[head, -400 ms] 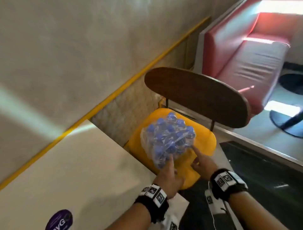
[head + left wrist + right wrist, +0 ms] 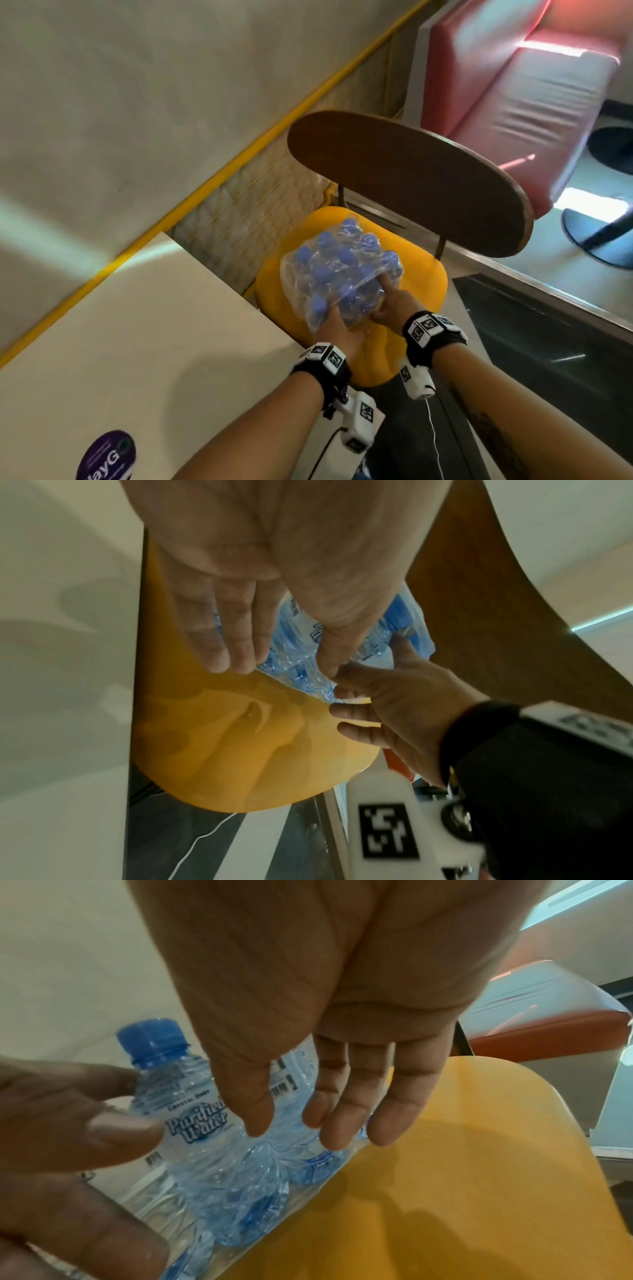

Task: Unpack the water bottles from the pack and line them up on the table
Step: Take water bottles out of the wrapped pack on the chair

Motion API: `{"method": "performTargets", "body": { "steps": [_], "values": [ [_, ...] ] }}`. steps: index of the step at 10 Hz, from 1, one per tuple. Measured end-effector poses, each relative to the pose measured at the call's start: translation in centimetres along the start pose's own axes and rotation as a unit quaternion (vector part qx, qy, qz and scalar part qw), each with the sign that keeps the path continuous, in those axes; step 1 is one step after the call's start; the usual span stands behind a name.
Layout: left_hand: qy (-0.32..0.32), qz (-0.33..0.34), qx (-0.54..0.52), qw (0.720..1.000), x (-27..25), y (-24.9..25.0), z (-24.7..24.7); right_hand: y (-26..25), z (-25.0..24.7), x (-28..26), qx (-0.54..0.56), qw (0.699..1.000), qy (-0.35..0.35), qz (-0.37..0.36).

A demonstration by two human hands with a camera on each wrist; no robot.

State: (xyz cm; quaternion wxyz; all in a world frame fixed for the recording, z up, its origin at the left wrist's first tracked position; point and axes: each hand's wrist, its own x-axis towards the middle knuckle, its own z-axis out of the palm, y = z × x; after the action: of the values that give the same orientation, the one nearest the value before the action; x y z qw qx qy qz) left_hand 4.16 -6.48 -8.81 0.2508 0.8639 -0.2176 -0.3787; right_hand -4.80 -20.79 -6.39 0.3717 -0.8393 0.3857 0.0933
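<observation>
A pack of small water bottles (image 2: 342,270) with blue caps, wrapped in clear plastic, sits on the yellow chair seat (image 2: 424,284). My left hand (image 2: 337,325) lies against its near side, fingers (image 2: 232,631) straight beside the bottles (image 2: 407,620) and thumb pressed on the wrap. My right hand (image 2: 394,305) touches the pack's near right corner, forefinger reaching up its side. In the right wrist view my right hand (image 2: 342,1096) has its fingers straight beside a "Purified Water" bottle (image 2: 192,1123), with the left hand (image 2: 68,1123) at the bottle's other side.
The chair's dark wooden backrest (image 2: 411,181) stands just behind the pack. A pale table (image 2: 137,342) with a purple sticker (image 2: 106,455) lies to the left, along a wall. A red bench (image 2: 513,85) and a black table base (image 2: 599,240) are further back right.
Both hands have moved further onto the near side of the pack; the right forefinger now reaches up along its right side. The view has drawn closer.
</observation>
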Motion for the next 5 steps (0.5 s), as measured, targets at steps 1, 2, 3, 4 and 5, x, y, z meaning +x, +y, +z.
{"method": "performTargets", "body": {
  "steps": [1, 2, 3, 4, 5],
  "values": [
    [0.036, 0.042, 0.039, 0.998, 0.9, 0.9, -0.5, -0.4, -0.4, 0.9, 0.021, 0.999, 0.028, 0.013],
    [-0.257, 0.322, -0.276, 0.868, 1.9, -0.4, -0.5, -0.9, -0.5, 0.8, 0.012, 0.999, 0.041, -0.016],
    [-0.392, 0.273, -0.232, 0.847, 2.4, -0.4, 0.1, -0.2, 0.2, -0.5, 0.056, 0.996, 0.059, -0.048],
    [-0.081, 0.143, 0.094, 0.982, -3.7, 2.4, -1.6, 0.6, 0.4, -1.9, 0.083, 0.989, 0.084, -0.086],
    [-0.035, 0.141, 0.07, 0.987, -6.3, 2.4, -2.8, 0.8, 0.6, -3.4, 0.1, 0.985, 0.081, -0.112]
  ]
}}
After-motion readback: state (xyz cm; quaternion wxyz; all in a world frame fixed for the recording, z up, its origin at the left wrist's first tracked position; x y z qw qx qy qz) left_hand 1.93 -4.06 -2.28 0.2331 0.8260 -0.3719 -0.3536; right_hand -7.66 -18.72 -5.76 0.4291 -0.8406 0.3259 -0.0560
